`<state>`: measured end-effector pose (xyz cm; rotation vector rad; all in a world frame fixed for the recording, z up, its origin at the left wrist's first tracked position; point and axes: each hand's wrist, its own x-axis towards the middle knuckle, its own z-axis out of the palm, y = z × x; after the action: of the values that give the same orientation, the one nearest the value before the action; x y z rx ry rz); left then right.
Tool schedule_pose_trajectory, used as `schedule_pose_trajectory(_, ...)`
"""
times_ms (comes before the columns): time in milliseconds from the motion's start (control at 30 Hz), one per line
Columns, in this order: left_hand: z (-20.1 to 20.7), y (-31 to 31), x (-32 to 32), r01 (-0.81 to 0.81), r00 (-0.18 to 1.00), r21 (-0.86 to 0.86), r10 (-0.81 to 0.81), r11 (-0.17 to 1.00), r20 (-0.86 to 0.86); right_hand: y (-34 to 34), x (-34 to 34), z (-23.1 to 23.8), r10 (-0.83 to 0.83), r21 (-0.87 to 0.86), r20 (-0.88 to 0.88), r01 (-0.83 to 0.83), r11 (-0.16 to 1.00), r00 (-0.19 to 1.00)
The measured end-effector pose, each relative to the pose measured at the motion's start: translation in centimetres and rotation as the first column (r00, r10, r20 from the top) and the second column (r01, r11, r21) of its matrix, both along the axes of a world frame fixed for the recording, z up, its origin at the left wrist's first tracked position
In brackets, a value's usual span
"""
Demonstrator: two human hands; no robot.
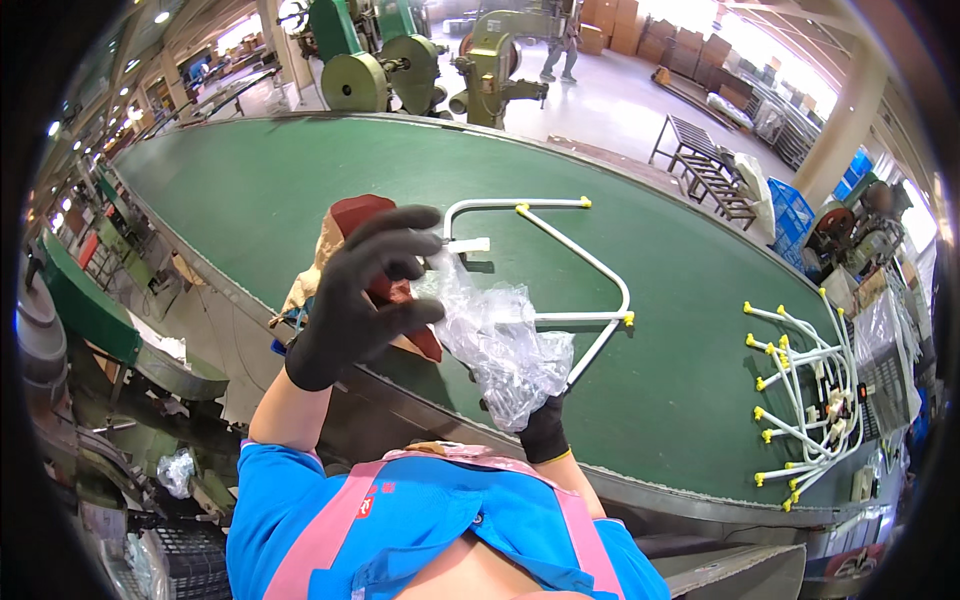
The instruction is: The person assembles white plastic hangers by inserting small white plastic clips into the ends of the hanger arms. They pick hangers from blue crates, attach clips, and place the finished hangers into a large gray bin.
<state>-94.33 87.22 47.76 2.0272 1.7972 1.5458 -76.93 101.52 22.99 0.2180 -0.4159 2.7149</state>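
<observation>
My left hand (365, 285), in a black glove, is raised over the near side of the green belt. Its fingers and thumb are spread apart, close to the upper end of a crumpled clear plastic bag (505, 345). At the bag's lower end is my right hand (545, 432), also gloved in black; it grips the plastic, though its fingers are mostly hidden. Behind the bag lies a white bent-tube frame (585, 255) with yellow end caps, partly covered by it. A white fitting (467, 245) shows beside my left fingertips. Maroon and tan material (362, 212) sits behind my left hand.
Several more white tube frames with yellow caps (815, 400) are piled on the right of the green belt (690, 380). Green machines (400, 70) stand beyond its far edge. Blue crates (790, 220) and a dark metal rack (700, 165) are at the far right.
</observation>
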Motion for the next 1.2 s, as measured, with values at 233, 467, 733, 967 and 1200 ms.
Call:
schedule_pose_trajectory(233, -3.3, 1.0, 1.1, 0.132, 0.983, -0.016, -0.129, 0.991, 0.127, 1.6, 3.0, 1.5, -0.232, 0.16, 0.233, 0.198, 0.967, 0.944)
schedule_pose_trajectory(467, -4.0, 2.0, 2.5, 0.043, 0.997, 0.077, -0.038, 0.996, -0.062, 2.1, 3.8, 3.1, -0.227, 0.109, 0.076, 0.218, 0.97, 0.971)
schedule_pose_trajectory(733, -5.2, 2.9, 2.7, 0.169, 0.953, 0.061, -0.147, 0.984, -0.265, 2.5, 6.0, 1.9, -0.206, 0.121, 0.084, 0.196, 0.973, 0.975)
schedule_pose_trajectory(967, -5.2, 2.6, 3.6, 0.149, 0.944, 0.034, -0.132, 0.988, -0.301, 2.7, 6.4, 0.9, -0.189, 0.061, 0.102, 0.184, 0.981, 0.977)
schedule_pose_trajectory(1200, -5.6, 2.5, 3.8, 0.172, 0.936, 0.084, -0.136, 0.982, -0.325, 2.2, 6.9, 0.4, -0.213, 0.128, 0.193, 0.19, 0.973, 0.958)
